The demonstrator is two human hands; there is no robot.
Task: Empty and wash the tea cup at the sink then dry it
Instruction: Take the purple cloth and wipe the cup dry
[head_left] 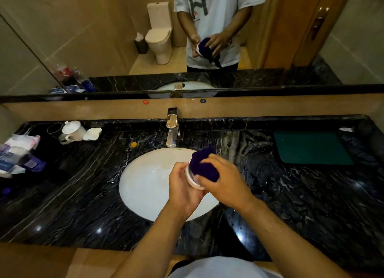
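Cup (pixel 194 181) over sink (pixel 145 186) | left fingers (pixel 182 186) grip it; right fingers (pixel 220 177) hold purple cloth (pixel 204 163) inside

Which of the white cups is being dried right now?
The tea cup held over the sink, with the purple cloth stuffed inside. The other white cup stands untouched on the counter's far left.

Cup (pixel 192 179) over sink (pixel 145 186), faucet (pixel 173 130) behind — mat (pixel 311 147) right, teapot (pixel 72 130) left
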